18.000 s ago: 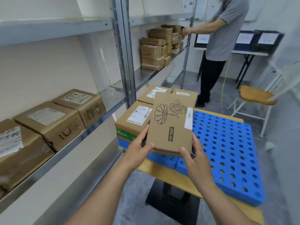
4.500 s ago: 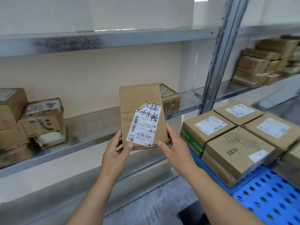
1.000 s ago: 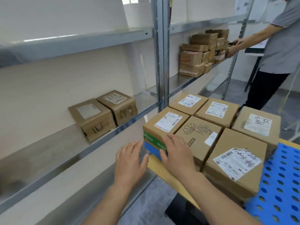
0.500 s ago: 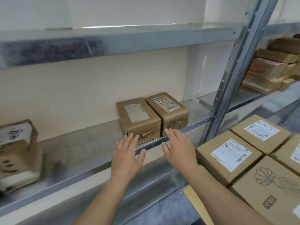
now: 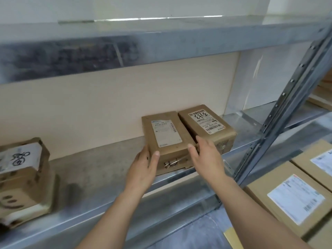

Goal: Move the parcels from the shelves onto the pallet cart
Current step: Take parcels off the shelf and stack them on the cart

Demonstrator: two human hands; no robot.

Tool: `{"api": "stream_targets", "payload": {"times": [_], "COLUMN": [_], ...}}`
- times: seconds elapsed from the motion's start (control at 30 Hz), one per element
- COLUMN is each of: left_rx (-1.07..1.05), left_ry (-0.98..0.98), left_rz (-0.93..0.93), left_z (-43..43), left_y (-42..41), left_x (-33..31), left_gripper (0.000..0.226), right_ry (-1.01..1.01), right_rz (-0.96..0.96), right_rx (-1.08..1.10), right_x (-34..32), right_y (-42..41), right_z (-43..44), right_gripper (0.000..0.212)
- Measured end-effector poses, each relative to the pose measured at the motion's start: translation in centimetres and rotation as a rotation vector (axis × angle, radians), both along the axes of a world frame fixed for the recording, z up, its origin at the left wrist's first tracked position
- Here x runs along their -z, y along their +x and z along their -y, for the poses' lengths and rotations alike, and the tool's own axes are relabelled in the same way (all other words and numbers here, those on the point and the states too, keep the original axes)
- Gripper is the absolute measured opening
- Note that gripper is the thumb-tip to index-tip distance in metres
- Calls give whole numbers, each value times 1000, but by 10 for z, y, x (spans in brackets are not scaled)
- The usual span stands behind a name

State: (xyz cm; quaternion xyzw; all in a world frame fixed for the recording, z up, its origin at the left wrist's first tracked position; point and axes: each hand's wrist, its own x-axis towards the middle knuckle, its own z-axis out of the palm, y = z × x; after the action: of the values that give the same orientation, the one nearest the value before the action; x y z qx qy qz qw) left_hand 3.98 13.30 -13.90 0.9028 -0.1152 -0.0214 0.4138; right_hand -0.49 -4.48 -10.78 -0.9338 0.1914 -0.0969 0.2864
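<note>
Grips a brown cardboard parcel (image 5: 167,141), pale label on top, lying at the metal shelf (image 5: 100,169) front, touching a neighbouring box (image 5: 206,126). Wraps left hand (image 5: 143,169) round its left corner, thumb on top; clamps right hand (image 5: 206,159) on its right edge.

Arms and hands of the person at the shelving. Left hand (image 5: 143,169) and right hand (image 5: 208,157): both were bare, the fingers plain from knuckle to tip. Left forearm (image 5: 111,212) and right forearm (image 5: 251,212): bare along the whole length that showed, each narrowing evenly toward the wrist; any clothing began higher up, out of sight. Thumbnail (image 5: 157,153) of the left hand: short, plain, trimmed close to the fingertip. The back of the right hand was smooth, with faint ridges at the knuckles. Finer detail was too blurred to tell.
</note>
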Motion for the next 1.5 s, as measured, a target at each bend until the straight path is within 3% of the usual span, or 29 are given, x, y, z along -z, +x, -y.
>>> {"api": "stream_targets", "payload": {"times": [0.17, 0.33, 0.5, 0.8, 1.5], "left_rx": [-211, -116, -110, -88, 82], "left_ry": [-77, -82, -189, -467, -462], "left_rz": [-96, -89, -126, -142, -20], "left_z": [-18, -27, -35, -52, -73], "left_y": [17, 18, 11, -44, -194], "left_x": [0, -1, -1, 7, -14], "left_gripper": [48, 33, 34, 46, 58], "right_ry": [142, 399, 590, 599, 631], "right_rz": [-76, -128, -105, -26, 208], "right_rx": [-110, -130, -194, -293, -290], "right_x": [3, 8, 10, 14, -2], "right_y": [8, 10, 0, -44, -213], "right_z": [-18, -21, -24, -30, -45], "right_gripper": [48, 54, 56, 65, 74]}}
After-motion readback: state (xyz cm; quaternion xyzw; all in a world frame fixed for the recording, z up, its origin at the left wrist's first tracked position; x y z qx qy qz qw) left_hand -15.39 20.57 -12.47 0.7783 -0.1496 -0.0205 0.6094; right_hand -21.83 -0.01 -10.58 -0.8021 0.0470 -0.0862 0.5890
